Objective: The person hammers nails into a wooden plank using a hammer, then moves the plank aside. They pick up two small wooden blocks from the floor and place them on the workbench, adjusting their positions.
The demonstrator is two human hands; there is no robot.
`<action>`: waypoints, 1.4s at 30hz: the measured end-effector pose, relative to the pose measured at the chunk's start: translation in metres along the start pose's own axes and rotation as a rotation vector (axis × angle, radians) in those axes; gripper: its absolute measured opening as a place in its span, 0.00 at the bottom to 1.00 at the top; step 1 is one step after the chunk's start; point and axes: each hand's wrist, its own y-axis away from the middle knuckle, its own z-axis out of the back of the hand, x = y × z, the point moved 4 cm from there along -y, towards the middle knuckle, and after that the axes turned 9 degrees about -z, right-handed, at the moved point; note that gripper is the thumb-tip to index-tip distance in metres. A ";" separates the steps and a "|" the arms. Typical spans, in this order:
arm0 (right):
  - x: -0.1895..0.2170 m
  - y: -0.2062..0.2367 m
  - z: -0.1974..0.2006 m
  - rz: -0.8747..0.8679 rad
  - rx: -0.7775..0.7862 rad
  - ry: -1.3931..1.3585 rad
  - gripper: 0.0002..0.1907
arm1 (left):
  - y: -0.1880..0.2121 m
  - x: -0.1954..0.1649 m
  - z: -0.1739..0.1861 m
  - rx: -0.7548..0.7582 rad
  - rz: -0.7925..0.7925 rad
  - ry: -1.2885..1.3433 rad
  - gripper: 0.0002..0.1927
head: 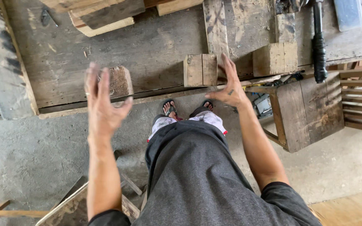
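Head view, looking down past the person's grey shirt and sandalled feet to a worn wooden workbench [156, 46] filling the upper half of the frame.

Left hand [103, 102] is hovering at centre left, fingers spread wide and slightly blurred, holding nothing — it is sitting in front of a small rough-faced wood block [120, 81] at the bench edge; contact I cannot tell.

Right hand [230, 86] is reaching out at centre, palm down, fingers splayed and empty, fingertips lying just beside a square two-piece block [200, 70], near its right edge.

A third, paler block [275, 58] is standing to the right — apart from both hands. All three are lined up along the near edge, within easy reach.

A black-handled tool [319, 46] is lying at upper right; a wooden stool [304, 111] is standing below it on the concrete floor [30, 159].
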 end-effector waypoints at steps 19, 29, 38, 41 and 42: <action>-0.044 0.017 -0.015 -0.072 -0.293 -0.457 0.30 | -0.099 -0.063 -0.159 0.542 -0.055 0.365 0.64; -0.076 0.080 -0.031 -0.259 -0.292 -0.654 0.26 | -0.070 -0.029 -0.147 0.472 0.165 0.584 0.67; -0.050 0.091 -0.061 -0.237 -0.218 -0.458 0.25 | -0.067 -0.036 -0.172 0.338 0.210 0.526 0.65; -0.048 0.090 -0.053 -0.247 -0.225 -0.421 0.26 | -0.063 -0.054 -0.188 0.166 0.187 0.486 0.65; -0.049 0.090 -0.051 -0.252 -0.229 -0.416 0.26 | -0.061 -0.060 -0.192 0.139 0.170 0.481 0.65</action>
